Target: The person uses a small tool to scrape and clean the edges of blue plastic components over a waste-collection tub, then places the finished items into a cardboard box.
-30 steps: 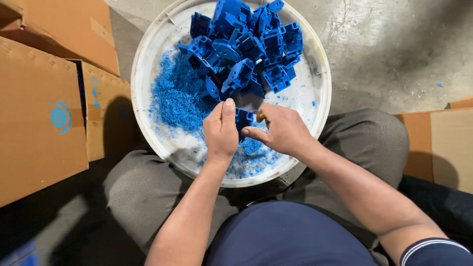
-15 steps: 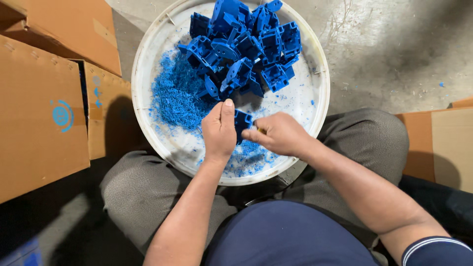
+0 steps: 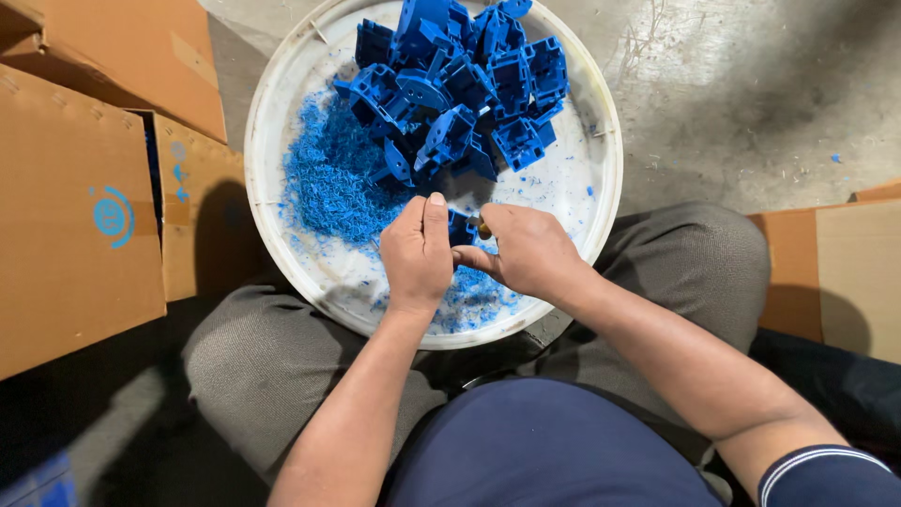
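Blue plastic part [image 3: 460,228], held between both hands over the near side of the white round basin [image 3: 282,113]. Left hand [image 3: 418,252] fingers clenched around it; right hand [image 3: 526,249] fingers pinch a small tool, mostly hidden. Since a second ago, the hands have closed together slightly. Blue shavings [image 3: 328,188] and piled blue parts [image 3: 460,84] lie beyond; cardboard boxes [image 3: 75,216] stand left.
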